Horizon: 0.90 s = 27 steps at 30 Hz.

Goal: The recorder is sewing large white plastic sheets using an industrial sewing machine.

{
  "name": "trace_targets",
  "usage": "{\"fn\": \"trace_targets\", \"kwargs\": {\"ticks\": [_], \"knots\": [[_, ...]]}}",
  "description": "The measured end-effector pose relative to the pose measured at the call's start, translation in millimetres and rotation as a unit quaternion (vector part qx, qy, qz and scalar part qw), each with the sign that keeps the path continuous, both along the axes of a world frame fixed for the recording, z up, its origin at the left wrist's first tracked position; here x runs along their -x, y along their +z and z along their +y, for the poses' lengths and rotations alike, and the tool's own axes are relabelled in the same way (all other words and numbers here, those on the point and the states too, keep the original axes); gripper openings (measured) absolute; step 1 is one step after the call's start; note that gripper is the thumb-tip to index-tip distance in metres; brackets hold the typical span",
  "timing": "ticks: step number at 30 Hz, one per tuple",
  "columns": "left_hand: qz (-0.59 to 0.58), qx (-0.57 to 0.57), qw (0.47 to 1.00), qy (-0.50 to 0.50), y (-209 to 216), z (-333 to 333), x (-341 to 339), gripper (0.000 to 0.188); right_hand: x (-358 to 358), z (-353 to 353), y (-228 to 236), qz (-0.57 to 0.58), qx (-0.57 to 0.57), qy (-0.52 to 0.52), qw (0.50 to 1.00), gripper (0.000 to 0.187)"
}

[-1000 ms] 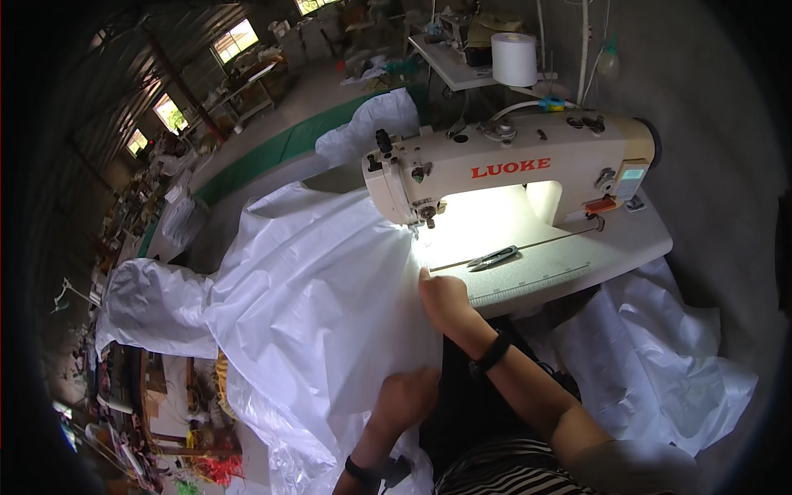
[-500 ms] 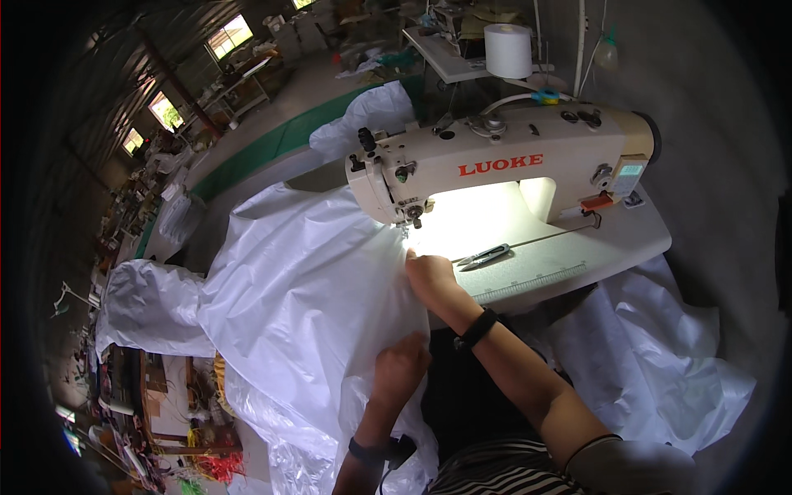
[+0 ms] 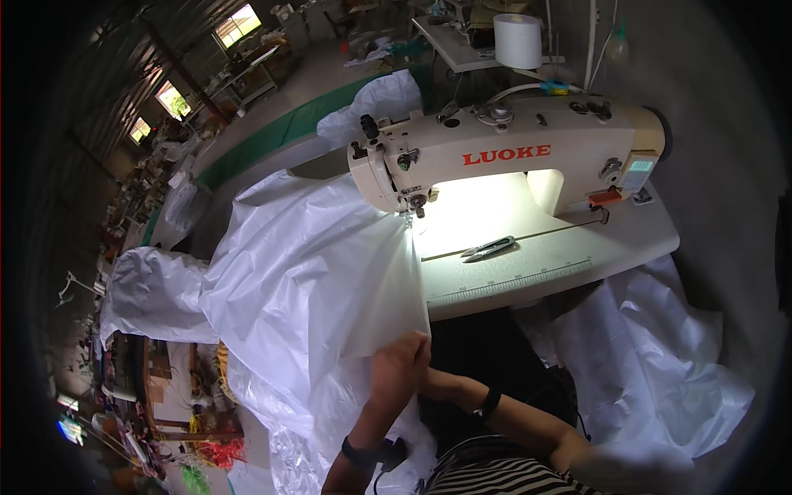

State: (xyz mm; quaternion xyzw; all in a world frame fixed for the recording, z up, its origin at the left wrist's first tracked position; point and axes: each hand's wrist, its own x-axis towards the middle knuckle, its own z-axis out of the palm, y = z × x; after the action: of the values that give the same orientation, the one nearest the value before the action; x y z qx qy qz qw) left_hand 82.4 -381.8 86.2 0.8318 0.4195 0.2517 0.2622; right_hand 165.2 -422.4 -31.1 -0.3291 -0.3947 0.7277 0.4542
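Sprawling left of centre, the white sheet runs lengthwise down the frame. The left hand pinches its right border, fingers curled; the right hand is partly hidden, its fingers unreadable.

Bright windows upper left; red strands lower left.

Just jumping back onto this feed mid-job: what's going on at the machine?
A person's left hand is closed on the near edge of a large, glossy white sheet. The right hand is close by, partly hidden behind it, so its grip can't be made out. The sheet runs up to the left end of a cream-white sewing machine. Small grey metal thread snips lie untouched on its pale, flat bed.
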Motion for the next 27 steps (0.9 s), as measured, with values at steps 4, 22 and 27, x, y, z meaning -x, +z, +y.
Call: {"fn": "trace_targets", "kwargs": {"ticks": [4,22,27], "knots": [[0.055,-0.033,0.998,-0.016,-16,-8,1,0.014,-33,-6,-4,-0.073,0.047,0.062,0.994,0.023],[-0.035,-0.188,0.98,-0.053,-2,-15,-14,0.017,-66,-4,72,-0.723,-0.216,-0.226,0.617,0.044],[-0.003,-0.234,0.972,-0.01,-27,-18,28,0.021,-59,-13,66,-0.743,-0.24,-0.185,0.596,0.047]]}}
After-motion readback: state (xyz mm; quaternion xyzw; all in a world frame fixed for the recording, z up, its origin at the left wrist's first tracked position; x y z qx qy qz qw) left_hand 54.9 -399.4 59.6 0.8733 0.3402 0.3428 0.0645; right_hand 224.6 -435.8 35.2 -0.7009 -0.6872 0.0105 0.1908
